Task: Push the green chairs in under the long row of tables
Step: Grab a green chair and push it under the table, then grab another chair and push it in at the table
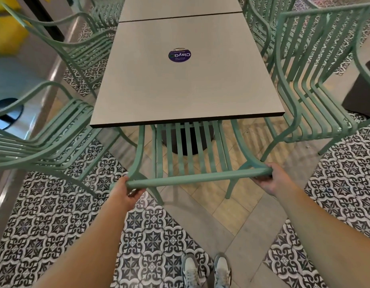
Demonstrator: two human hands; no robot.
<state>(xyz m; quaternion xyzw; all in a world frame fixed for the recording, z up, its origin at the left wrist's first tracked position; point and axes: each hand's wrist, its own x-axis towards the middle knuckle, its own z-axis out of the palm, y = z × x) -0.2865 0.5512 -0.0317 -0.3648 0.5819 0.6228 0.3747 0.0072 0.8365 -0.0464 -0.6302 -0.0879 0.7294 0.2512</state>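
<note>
My left hand and right hand each grip, fingers curled, the top rail of a green slatted metal chair. Its seat sits partly beneath the grey rectangular tabletop.

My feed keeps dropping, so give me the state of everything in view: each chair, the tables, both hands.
End chair: seat partly under the table, back still out.
Left hand: grip on the top rail's left corner.
Right hand: grip on the rail's right corner.
Near left chair: pulled out, angled.
Far left chair: out, beside the table.
Right chair: out, beside the table.
Near table: bare but for a round sticker.
</note>
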